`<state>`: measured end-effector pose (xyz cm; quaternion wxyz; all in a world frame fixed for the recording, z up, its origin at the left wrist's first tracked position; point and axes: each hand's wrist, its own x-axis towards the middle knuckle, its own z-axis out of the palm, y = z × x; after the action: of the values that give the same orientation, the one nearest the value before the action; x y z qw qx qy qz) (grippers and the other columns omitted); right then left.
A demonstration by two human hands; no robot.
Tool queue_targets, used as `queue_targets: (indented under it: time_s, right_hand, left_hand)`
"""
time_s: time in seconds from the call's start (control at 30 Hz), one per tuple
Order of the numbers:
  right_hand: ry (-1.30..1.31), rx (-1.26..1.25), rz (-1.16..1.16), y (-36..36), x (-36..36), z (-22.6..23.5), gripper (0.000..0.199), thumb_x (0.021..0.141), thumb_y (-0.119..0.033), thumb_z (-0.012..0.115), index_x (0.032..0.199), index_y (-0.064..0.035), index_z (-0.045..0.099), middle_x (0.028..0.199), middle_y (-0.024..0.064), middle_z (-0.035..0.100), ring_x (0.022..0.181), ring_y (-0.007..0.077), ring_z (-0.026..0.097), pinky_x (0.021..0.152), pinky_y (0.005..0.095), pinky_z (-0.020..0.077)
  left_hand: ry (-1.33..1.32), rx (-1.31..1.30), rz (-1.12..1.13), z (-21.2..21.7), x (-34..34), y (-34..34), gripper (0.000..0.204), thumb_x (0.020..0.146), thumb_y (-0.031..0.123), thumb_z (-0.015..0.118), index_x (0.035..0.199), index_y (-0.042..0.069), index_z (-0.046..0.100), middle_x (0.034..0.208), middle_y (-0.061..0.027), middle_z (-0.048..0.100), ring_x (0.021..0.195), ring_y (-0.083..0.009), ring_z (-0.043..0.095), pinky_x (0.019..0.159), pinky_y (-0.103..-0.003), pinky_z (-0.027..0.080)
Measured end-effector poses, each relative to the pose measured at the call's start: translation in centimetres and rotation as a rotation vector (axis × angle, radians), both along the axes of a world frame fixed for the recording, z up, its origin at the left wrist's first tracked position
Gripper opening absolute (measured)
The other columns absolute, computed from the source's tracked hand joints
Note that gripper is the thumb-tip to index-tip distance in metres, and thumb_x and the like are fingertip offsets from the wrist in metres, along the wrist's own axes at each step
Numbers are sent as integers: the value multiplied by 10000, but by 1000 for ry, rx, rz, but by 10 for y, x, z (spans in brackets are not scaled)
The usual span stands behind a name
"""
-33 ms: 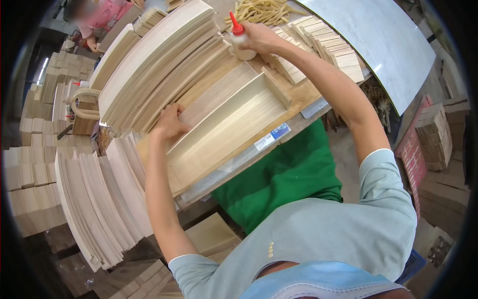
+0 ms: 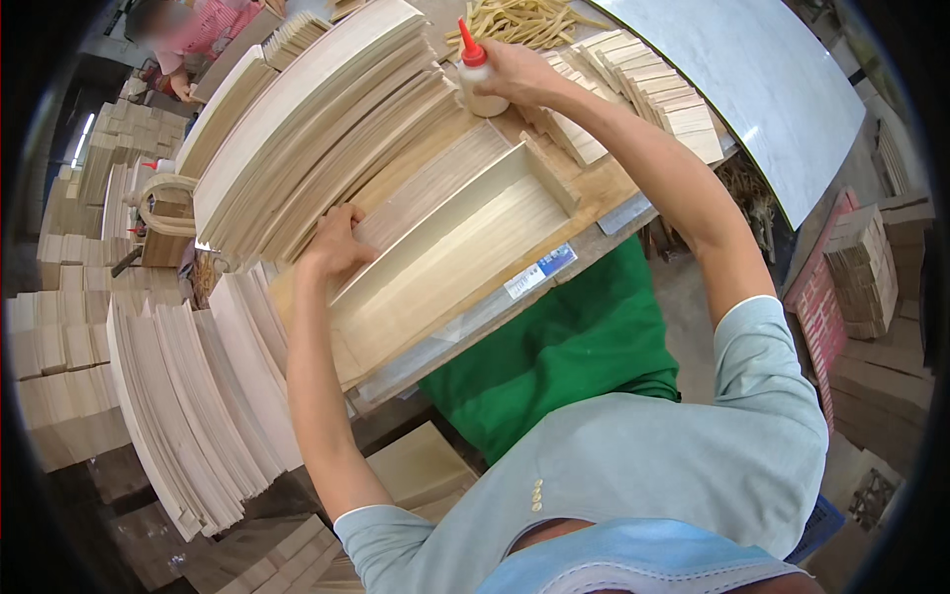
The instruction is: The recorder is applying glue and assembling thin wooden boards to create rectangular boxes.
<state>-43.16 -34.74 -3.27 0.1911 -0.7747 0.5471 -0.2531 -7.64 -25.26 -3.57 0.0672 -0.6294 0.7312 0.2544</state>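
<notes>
Two hands busy: my right hand (image 2: 515, 71) fingers gripping glue bottle (image 2: 479, 81), unmoved; left hand (image 2: 336, 243) fingers spread flat, steadying wooden tray (image 2: 450, 243) on surface (image 2: 594, 188).

Left arm: bare, stretched forward from the lower edge, elbow bent slightly.
Left hand (image 2: 336, 244): fingers curled, pressing down, palm downward.
Right arm: extended far forward, short sleeve.
Right hand (image 2: 517, 75): closed in a grip, knuckles up.

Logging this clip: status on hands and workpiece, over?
Left hand pressing wooden tray frame at its end. Right hand gripping glue bottle, upright on bench. Stacked wood slats crowd the frame's far side.
</notes>
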Motion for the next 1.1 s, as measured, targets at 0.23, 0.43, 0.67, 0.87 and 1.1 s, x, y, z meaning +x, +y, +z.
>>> queue_targets:
  time_s: [0.23,0.43,0.67,0.87,1.1]
  right_hand:
    - [-65,-117,-71,-2,6,-6,451,744,-245,672,1104,-28,511,994,217,622,977,373,592,844,424,470]
    - [-148,-83,-71,-1,-5,-4,557,749,-290,690,1196,-7,515,1077,210,614,1013,345,591,878,392,462]
    - [-570,-87,-84,64,-51,36,464,862,-316,608,1171,28,577,1048,145,648,988,202,611,857,309,473]
    - [-937,-178,-25,117,-54,67,359,883,-266,585,1111,11,598,933,101,661,779,226,646,707,357,525]
    - [-719,-48,734,163,34,89,708,803,-304,706,1371,-17,396,1296,137,520,1229,205,470,1034,340,375]
  left_hand:
    - [-26,-7,14,3,-3,-1,728,524,254,817,1148,43,508,1095,-139,522,1055,-301,457,921,-357,399]
    - [157,-19,45,5,5,2,590,613,168,798,1112,21,520,1020,-87,549,934,-232,505,867,-309,409]
    - [510,-56,117,49,18,12,306,771,71,663,1066,39,590,889,-7,550,847,-120,502,791,-248,414]
    - [738,-649,139,160,-4,55,281,877,86,599,1146,16,558,988,-14,578,914,-88,523,831,-236,422]
    - [1852,-467,44,155,-53,97,289,896,12,543,1177,72,510,1086,-67,595,1014,-171,561,927,-353,442]
